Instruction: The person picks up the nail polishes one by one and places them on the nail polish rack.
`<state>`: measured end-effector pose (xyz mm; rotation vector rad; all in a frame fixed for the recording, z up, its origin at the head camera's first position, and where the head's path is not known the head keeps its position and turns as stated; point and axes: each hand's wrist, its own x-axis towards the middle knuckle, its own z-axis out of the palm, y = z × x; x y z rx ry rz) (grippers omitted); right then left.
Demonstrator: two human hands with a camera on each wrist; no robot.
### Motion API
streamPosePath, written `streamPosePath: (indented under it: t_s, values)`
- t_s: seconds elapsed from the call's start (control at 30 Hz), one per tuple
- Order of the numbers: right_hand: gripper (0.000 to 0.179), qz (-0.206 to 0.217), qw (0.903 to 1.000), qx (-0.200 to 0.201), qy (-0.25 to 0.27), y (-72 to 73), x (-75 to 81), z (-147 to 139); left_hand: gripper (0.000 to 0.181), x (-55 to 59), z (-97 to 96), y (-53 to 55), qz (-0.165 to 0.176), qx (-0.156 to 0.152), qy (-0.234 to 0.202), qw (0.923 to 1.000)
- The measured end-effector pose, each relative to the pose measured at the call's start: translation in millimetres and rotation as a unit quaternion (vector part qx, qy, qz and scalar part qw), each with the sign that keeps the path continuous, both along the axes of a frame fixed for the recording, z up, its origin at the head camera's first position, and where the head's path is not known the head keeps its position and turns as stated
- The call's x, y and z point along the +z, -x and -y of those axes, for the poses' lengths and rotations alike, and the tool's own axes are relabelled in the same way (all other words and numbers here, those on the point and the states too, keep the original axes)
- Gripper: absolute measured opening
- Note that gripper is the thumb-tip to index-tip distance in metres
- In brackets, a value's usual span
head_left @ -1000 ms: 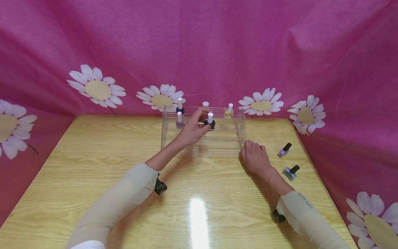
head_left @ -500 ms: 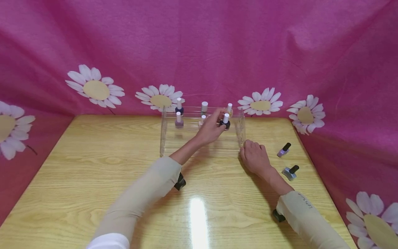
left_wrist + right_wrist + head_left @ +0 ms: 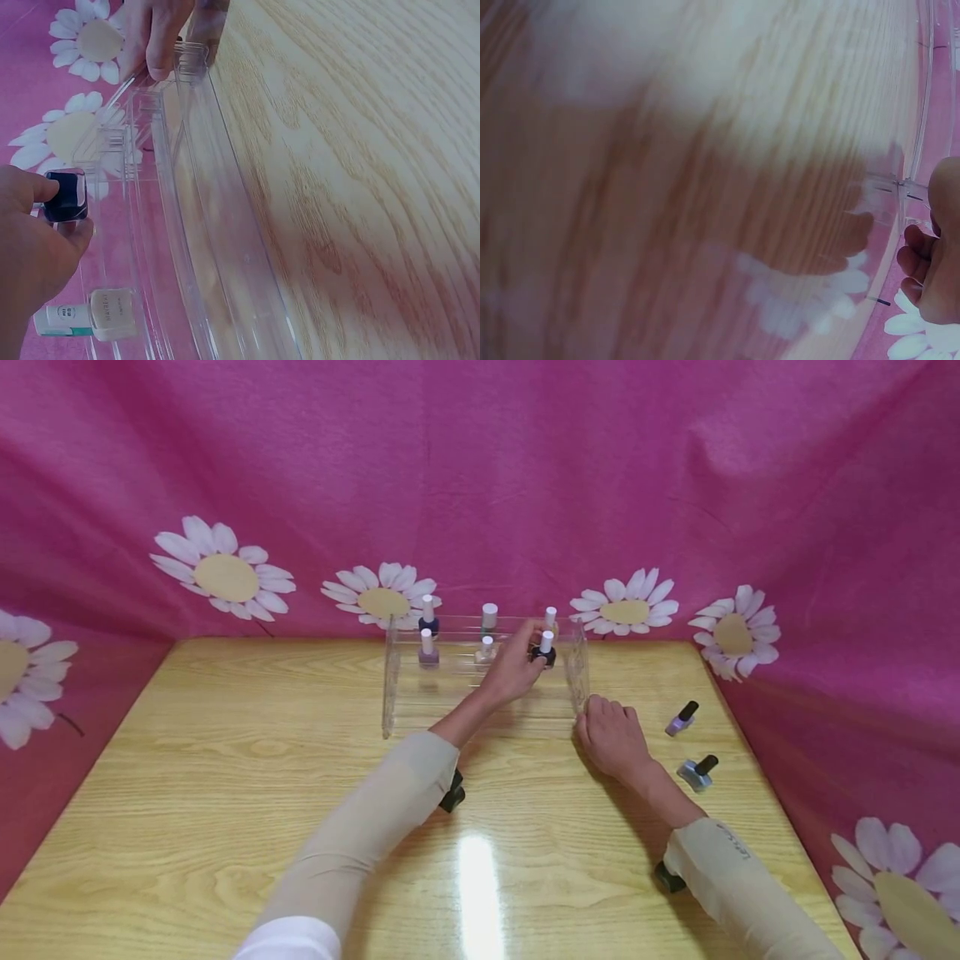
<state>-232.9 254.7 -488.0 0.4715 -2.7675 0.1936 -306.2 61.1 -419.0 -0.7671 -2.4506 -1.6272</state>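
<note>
My left hand [image 3: 512, 670] pinches a dark nail polish bottle [image 3: 543, 655] with a white cap, upright at the right part of a clear tiered rack [image 3: 389, 689]. In the left wrist view thumb and fingers hold the dark bottle [image 3: 69, 196] right at the tier's edge. My right hand [image 3: 613, 739] grips the rack's front right corner with curled fingers. Behind the held bottle stands a yellowish one [image 3: 551, 615], partly hidden. At the rack's left are a dark blue bottle [image 3: 428, 625] and a mauve one [image 3: 428, 656]. A pale bottle [image 3: 485, 653] stands mid-row.
Another white-capped bottle [image 3: 489, 617] is on the back tier. On the table [image 3: 225, 777], right of the rack, lie a lilac bottle [image 3: 682, 719] and a grey-blue bottle [image 3: 697, 773], both black-capped. A pink flowered cloth [image 3: 480, 485] hangs behind and at the sides.
My left hand has carried the dark bottle rightward along the front tier, from the middle to the right part, uncovering the pale bottle. The right hand has stayed at the rack's corner.
</note>
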Motion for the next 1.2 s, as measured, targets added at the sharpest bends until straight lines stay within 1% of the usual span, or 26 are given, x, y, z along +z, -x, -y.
streamPosePath:
  t_s: [0.13,0.23,0.3,0.47,0.67,0.77,0.9,1.07,1.2]
  values:
    - [0.022,-0.007,1.0,-0.001,0.002,-0.7,0.3,1.1,0.041,-3.1,-2.3,3.5,0.004,0.02,0.016,0.9997]
    - [0.022,-0.013,0.9999,-0.001,0.001,-1.0,0.6,1.5,0.04,-4.6,-3.4,5.9,0.008,0.028,0.019,0.9994]
    - [0.022,-0.015,0.9999,0.0,0.0,-0.3,0.6,1.6,0.039,-5.2,-4.2,7.4,0.009,0.028,0.015,0.9995]
    - [0.023,-0.018,0.9998,0.003,-0.001,0.4,0.5,1.2,0.038,-6.7,-8.7,10.6,0.011,0.012,0.002,0.9999]
    - [0.023,-0.005,1.0,0.0,-0.005,0.0,1.1,0.9,0.037,-7.5,-13.1,10.4,0.002,0.021,0.039,0.999]
    - [0.024,0.002,1.0,-0.002,-0.008,0.1,1.4,0.7,0.033,-8.5,-13.8,11.6,-0.013,0.018,0.063,0.9977]
    - [0.024,0.0,1.0,-0.004,-0.009,0.6,1.1,0.5,0.03,-9.7,-13.9,13.2,-0.031,0.014,0.092,0.9952]
    - [0.024,-0.003,1.0,-0.003,-0.004,0.5,0.5,0.6,0.03,-9.5,-14.0,12.8,-0.022,0.006,0.1,0.9947]
    - [0.024,0.006,1.0,-0.005,-0.001,0.7,-0.3,0.2,0.032,-8.2,-14.6,12.1,-0.011,0.007,0.12,0.9927]
